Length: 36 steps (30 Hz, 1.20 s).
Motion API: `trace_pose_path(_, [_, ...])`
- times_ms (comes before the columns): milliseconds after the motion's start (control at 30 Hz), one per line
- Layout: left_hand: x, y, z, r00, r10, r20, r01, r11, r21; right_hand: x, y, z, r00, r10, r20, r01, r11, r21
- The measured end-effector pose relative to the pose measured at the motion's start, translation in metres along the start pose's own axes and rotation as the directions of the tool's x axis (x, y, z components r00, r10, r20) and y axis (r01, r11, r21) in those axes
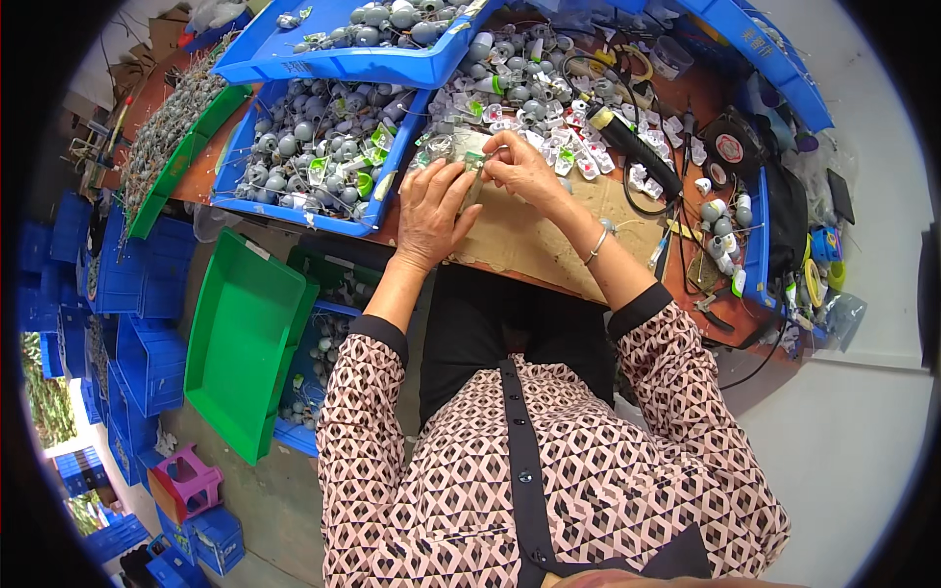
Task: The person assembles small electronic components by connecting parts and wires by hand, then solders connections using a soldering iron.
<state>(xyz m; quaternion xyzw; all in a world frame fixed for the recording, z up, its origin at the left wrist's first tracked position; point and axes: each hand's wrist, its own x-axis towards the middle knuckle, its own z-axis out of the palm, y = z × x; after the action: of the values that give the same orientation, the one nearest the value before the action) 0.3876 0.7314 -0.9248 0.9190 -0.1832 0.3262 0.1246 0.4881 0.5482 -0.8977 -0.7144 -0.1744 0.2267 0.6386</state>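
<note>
The blouse [441, 490] carries a repeating geometric diamond pattern in pale pink, cream and black; its button placket [520, 446] and cuffs [639, 309] are solid black. The trousers [461, 343] are plain black. The bracelet [595, 247] is silver. The small held part [474, 158] shows green. The cardboard sheet [603, 235] is tan; the worktop [199, 174] is reddish brown. The parts bin [294, 218] is blue and its bulb-shaped parts [304, 129] are grey. The tray [240, 353] is green. The cylindrical tool [644, 154] is black with a yellow band [595, 116].

Dressed in a pink, black and cream geometric-patterned shirt [441, 480] — trimmed with black cuffs [380, 335], dark button placket [522, 441] — black trousers [463, 333], silvery bracelet [597, 247].
</note>
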Motion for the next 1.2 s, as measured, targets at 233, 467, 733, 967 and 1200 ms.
trace_pose_path(233, [0.001,0.002,-0.001,1.0,-0.005,-0.004,0.005,1.0,-0.027,-0.002,-0.005,0.004,0.999,-0.012,-0.034,0.01,0.999,-0.031])
trace_pose_path(467, [0.002,0.004,-0.003,1.0,-0.007,-0.002,0.007,1.0,-0.019,-0.004,-0.006,0.002,0.995,0.102,-0.008,-0.096,0.957,0.272])
trace_pose_path(733, [0.001,0.003,-0.006,0.999,-0.037,-0.003,0.036,0.998,-0.052,-0.002,0.001,0.013,0.995,-0.037,-0.095,0.046,0.995,0.09])
trace_pose_path(967, [0.001,0.002,-0.006,0.999,-0.012,-0.047,0.01,0.999,-0.049,-0.004,0.003,0.017,0.987,-0.028,-0.155,0.048,0.991,0.128])
trace_pose_path(1200, [0.0,0.003,-0.007,0.998,-0.022,-0.05,0.019,0.998,-0.056,-0.006,0.004,0.019,0.98,-0.113,-0.162,0.119,0.993,0.026])
